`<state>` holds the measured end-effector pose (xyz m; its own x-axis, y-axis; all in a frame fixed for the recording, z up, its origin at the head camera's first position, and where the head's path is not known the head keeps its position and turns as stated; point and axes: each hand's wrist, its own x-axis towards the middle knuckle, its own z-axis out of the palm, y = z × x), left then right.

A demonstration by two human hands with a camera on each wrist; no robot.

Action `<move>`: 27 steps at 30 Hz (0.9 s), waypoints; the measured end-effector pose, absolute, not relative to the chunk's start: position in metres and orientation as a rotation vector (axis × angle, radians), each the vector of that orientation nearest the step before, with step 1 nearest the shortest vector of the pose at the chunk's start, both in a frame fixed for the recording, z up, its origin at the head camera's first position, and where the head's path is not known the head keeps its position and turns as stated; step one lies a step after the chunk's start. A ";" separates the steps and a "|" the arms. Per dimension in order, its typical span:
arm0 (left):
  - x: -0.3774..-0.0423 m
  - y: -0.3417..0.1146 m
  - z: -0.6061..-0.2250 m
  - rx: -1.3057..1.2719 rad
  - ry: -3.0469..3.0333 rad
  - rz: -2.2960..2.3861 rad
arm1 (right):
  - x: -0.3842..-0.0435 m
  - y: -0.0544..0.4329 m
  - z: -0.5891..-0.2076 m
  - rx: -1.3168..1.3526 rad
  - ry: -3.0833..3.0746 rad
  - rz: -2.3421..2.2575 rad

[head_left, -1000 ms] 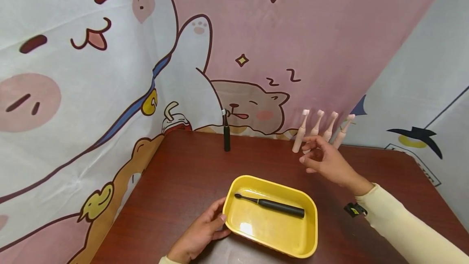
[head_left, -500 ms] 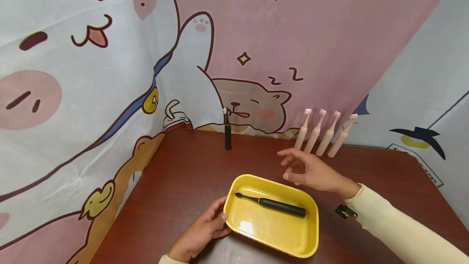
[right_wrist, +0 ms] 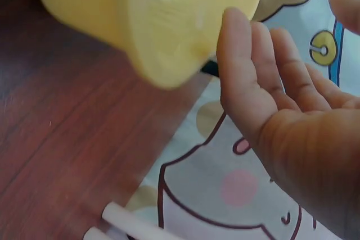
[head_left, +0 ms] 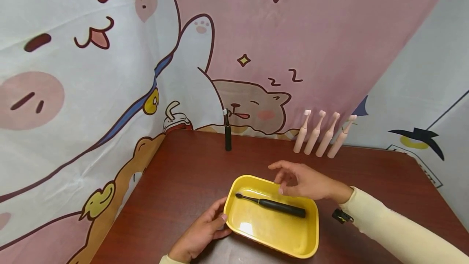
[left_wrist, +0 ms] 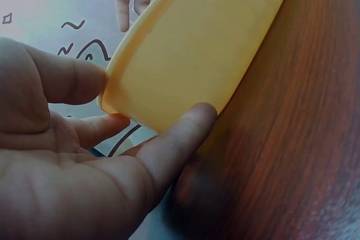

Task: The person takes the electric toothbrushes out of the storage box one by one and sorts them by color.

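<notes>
A yellow plastic tray (head_left: 271, 235) sits on the table. My left hand (head_left: 203, 227) holds its left corner, the thumb and fingers spread over the rim and outer wall; the left wrist view shows these fingertips against the yellow side (left_wrist: 185, 54). Inside the tray lies a black electric toothbrush (head_left: 282, 207), its head toward the left. My right hand (head_left: 302, 180) hovers over the tray's far right rim with loosely bent fingers and nothing in them. In the right wrist view that hand (right_wrist: 281, 88) is beside the tray (right_wrist: 169, 54).
Several pink electric toothbrushes (head_left: 313, 135) stand in a row at the back right of the table (head_left: 176, 182). A black one with a white head (head_left: 228, 135) stands upright at the back middle. A cartoon-printed cloth (head_left: 329, 44) hangs behind and at the left.
My right hand has moved from the pink toothbrushes toward me and left, to above the tray's far rim. My left hand and the tray have stayed in place.
</notes>
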<state>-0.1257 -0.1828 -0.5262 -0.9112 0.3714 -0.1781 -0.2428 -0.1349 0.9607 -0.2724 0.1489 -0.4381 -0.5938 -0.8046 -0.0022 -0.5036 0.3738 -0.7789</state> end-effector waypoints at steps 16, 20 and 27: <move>-0.125 -0.182 -0.525 0.150 1.755 2.091 | -0.260 0.134 -0.447 -1.126 2.248 -0.830; -0.125 -0.182 -0.524 0.153 1.761 2.092 | -0.259 0.132 -0.445 -1.109 2.259 -0.774; -0.125 -0.182 -0.526 0.160 1.761 2.093 | -0.255 0.128 -0.446 -1.129 2.270 -0.693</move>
<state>-0.1253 -0.1822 -0.5256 -0.9137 0.3711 -0.1659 -0.2269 -0.1270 0.9656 -0.2552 0.1285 -0.4459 -0.5260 -0.8235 -0.2124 -0.5646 0.5249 -0.6370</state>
